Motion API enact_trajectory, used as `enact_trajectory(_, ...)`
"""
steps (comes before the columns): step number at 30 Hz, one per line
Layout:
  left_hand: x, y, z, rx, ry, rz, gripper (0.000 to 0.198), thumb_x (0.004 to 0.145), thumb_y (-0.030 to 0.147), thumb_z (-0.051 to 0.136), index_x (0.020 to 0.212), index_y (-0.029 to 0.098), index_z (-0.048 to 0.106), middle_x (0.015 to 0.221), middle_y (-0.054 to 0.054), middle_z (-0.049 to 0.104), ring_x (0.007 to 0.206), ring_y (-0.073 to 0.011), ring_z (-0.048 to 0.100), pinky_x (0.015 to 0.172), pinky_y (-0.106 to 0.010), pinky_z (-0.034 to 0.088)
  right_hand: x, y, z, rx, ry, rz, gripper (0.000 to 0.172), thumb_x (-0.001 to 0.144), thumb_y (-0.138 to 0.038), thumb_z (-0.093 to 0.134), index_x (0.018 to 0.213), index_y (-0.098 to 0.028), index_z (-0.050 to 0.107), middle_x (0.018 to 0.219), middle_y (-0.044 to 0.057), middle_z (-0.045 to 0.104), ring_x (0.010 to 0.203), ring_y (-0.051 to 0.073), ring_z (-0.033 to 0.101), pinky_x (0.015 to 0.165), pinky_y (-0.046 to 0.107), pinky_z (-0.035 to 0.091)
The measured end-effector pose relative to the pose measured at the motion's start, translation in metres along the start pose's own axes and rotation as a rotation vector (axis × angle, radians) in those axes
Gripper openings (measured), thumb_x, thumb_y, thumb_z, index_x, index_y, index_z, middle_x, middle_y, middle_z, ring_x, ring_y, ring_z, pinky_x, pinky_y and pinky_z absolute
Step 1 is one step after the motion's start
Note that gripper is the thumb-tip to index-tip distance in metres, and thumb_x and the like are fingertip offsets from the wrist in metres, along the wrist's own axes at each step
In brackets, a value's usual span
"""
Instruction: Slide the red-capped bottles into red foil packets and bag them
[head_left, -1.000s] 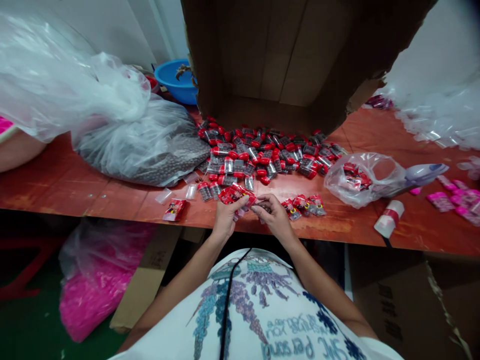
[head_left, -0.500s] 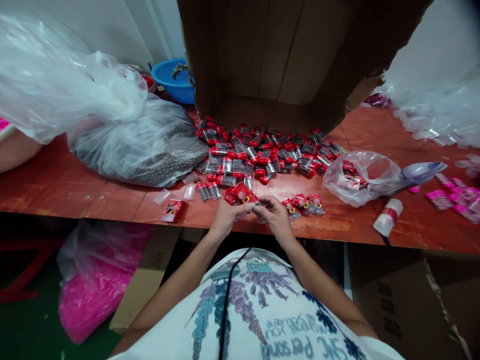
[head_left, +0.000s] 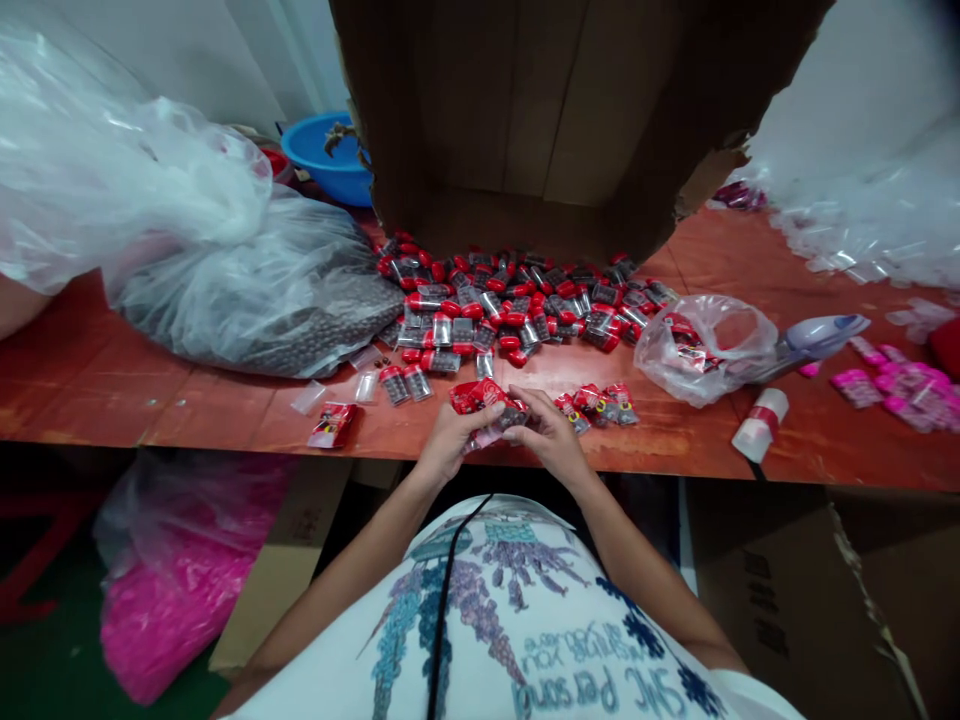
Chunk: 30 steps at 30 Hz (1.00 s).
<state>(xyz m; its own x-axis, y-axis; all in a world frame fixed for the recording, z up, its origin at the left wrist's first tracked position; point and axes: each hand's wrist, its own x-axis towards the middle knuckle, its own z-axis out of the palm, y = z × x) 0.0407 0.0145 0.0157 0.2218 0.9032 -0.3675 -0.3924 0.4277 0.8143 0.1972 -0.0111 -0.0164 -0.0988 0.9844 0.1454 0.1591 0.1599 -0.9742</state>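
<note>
Over the table's front edge, my left hand (head_left: 452,436) pinches a red printed plastic packet (head_left: 477,397) with clear parts. My right hand (head_left: 549,432) grips the packet's other side, fingers curled round something dark, perhaps a small bottle, that is partly hidden. Just right of my hands lie several filled red packets (head_left: 600,404). Two small clear bottles (head_left: 405,384) with dark contents stand behind my left hand. To the left rests a stack of red printed packets (head_left: 331,425). Beyond is a heap of red-capped bottles (head_left: 510,300).
An open cardboard box (head_left: 555,120) lies on its side behind the heap. A big bag of dark beads (head_left: 285,300) sits left, a blue basin (head_left: 330,160) behind it. Rightward are a clear bag (head_left: 712,345), a tape roll (head_left: 760,425) and pink items (head_left: 922,390).
My right hand has shifted onto the packet and its fingers now curl round a dark thing at its side. The whole view has slid slightly left.
</note>
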Motion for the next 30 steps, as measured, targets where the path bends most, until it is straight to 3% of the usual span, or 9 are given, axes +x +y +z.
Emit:
enact_trajectory(3,0.001,-0.003,0.003,-0.001,-0.015,-0.013,0.025,0.056,0.018,0.081,0.077,0.011,0.071,0.076,-0.007,0.071,0.066,-0.0171,0.065,0.064,-0.026,0.053,-0.001,0.002,0.0,-0.01,0.066,0.027,0.041,0.075,-0.033,0.071,0.114,-0.027,0.063,0.1,0.003,0.06,0.089,0.018,0.06,0.08,0.031,0.049)
enact_trajectory(7,0.004,-0.012,0.006,-0.002,-0.019,-0.067,0.025,0.057,0.018,0.081,0.077,0.011,0.07,0.074,-0.007,0.071,0.062,-0.0165,0.065,0.062,-0.026,0.054,-0.005,0.005,-0.001,-0.009,0.149,0.098,0.032,0.073,-0.034,0.07,0.103,-0.023,0.066,0.087,0.001,0.06,0.068,0.014,0.057,0.063,0.026,0.049)
enact_trajectory(10,0.006,-0.014,0.004,-0.069,0.009,-0.13,0.029,0.058,0.015,0.08,0.084,0.011,0.07,0.08,-0.01,0.072,0.068,-0.0198,0.067,0.068,-0.031,0.056,-0.01,0.012,-0.015,-0.026,0.196,0.141,0.035,0.073,-0.035,0.071,0.105,-0.022,0.065,0.087,0.002,0.062,0.069,0.015,0.057,0.065,0.028,0.049)
enact_trajectory(13,0.008,-0.011,-0.002,-0.116,0.106,-0.149,0.032,0.055,0.007,0.079,0.085,0.011,0.069,0.08,-0.01,0.073,0.071,-0.0219,0.069,0.071,-0.034,0.057,-0.017,0.016,-0.039,-0.212,0.289,0.177,0.035,0.073,-0.037,0.069,0.104,-0.022,0.066,0.09,0.003,0.063,0.07,0.017,0.057,0.069,0.033,0.049)
enact_trajectory(17,0.011,-0.012,-0.006,-0.134,0.18,-0.108,0.028,0.053,0.004,0.078,0.078,0.01,0.067,0.076,-0.009,0.072,0.068,-0.0203,0.068,0.068,-0.032,0.057,-0.022,0.006,-0.048,-0.553,0.391,0.074,0.033,0.076,-0.038,0.068,0.104,-0.021,0.067,0.104,0.01,0.058,0.096,0.025,0.056,0.088,0.04,0.044)
enact_trajectory(19,0.013,-0.015,-0.004,-0.146,0.181,-0.084,0.027,0.052,0.006,0.079,0.076,0.01,0.067,0.074,-0.008,0.072,0.065,-0.0185,0.067,0.066,-0.03,0.057,-0.019,-0.003,-0.035,-0.564,0.342,0.007,0.031,0.08,-0.037,0.064,0.108,-0.022,0.065,0.106,0.01,0.058,0.102,0.025,0.055,0.092,0.038,0.042)
enact_trajectory(22,0.013,-0.019,0.002,-0.161,0.163,-0.046,0.027,0.052,0.009,0.081,0.075,0.01,0.067,0.071,-0.006,0.071,0.061,-0.0167,0.066,0.061,-0.027,0.056,-0.008,-0.01,-0.006,-0.423,0.166,-0.027,0.03,0.084,-0.03,0.059,0.113,-0.024,0.061,0.103,0.006,0.063,0.096,0.021,0.059,0.087,0.033,0.047)
enact_trajectory(24,0.011,-0.018,0.003,-0.159,0.152,-0.009,0.026,0.053,0.012,0.081,0.075,0.01,0.067,0.071,-0.006,0.07,0.06,-0.0153,0.065,0.06,-0.025,0.054,0.001,-0.01,0.007,-0.372,0.134,-0.032,0.029,0.087,-0.025,0.054,0.116,-0.024,0.059,0.106,0.005,0.066,0.096,0.02,0.061,0.085,0.032,0.048)
enact_trajectory(30,0.008,-0.01,-0.005,-0.203,0.154,0.044,0.026,0.054,0.013,0.082,0.075,0.009,0.068,0.067,-0.005,0.07,0.057,-0.0147,0.064,0.053,-0.022,0.051,0.021,-0.014,0.015,-0.548,0.009,-0.068,0.032,0.092,-0.024,0.044,0.121,-0.022,0.056,0.095,0.005,0.07,0.082,0.019,0.065,0.074,0.028,0.048)
